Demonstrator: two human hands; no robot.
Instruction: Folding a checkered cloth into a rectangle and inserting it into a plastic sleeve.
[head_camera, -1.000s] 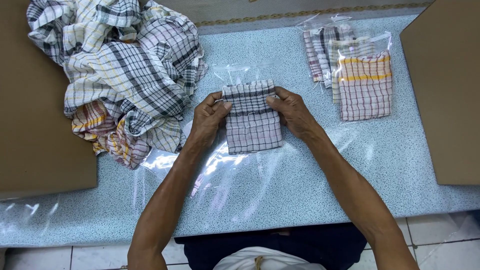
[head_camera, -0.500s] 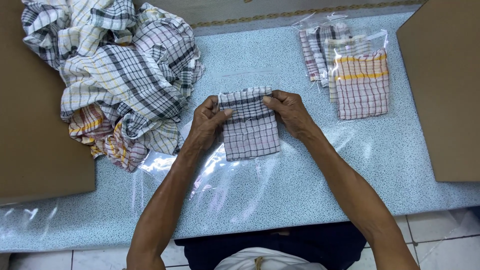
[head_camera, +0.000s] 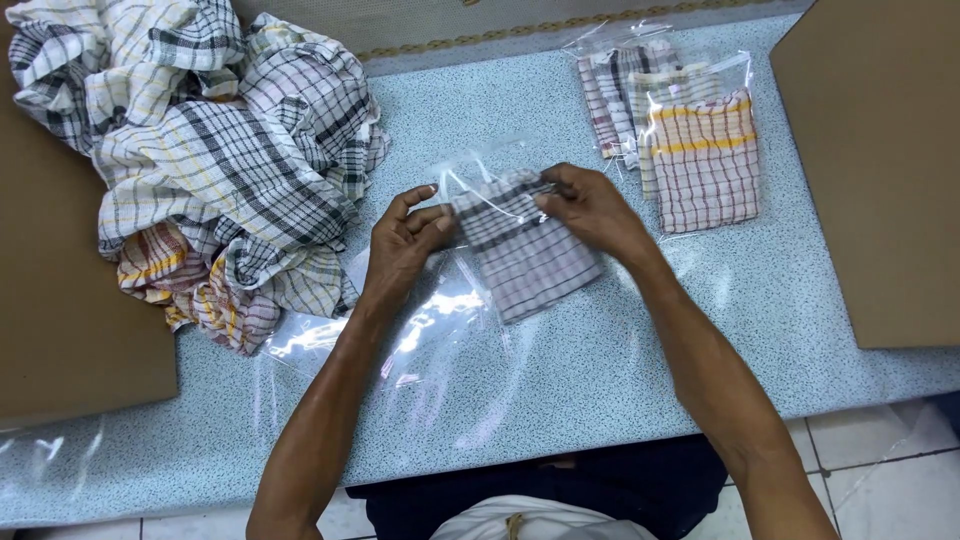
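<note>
I was at the step of getting a folded checked cloth (head_camera: 530, 255) into a clear plastic bag (head_camera: 470, 180). My right hand (head_camera: 592, 210) pinched the top edge of the cloth between thumb and fingers, and the cloth hung down from there at a slant, with its low end near the speckled blue table (head_camera: 700, 330). My left hand (head_camera: 400, 245) pinched the thin edge of the bag right beside the cloth's top corner, with the first finger sticking up a little. The bag looked crinkled around the top of the cloth, but I could not tell how much of the cloth was inside it. I think the job was only partly done. The next move, I think, called for holding the bag's mouth wide and keeping the cloth flat so it would not bunch up or come unfolded. More empty clear bags (head_camera: 420, 350) lay flat on the table under my arms. A big heap of loose checked cloths (head_camera: 210, 160) sat to my left, and a few packed cloths in bags (head_camera: 690, 140) lay to my right. Brown cardboard (head_camera: 880, 170) was on both sides.
</note>
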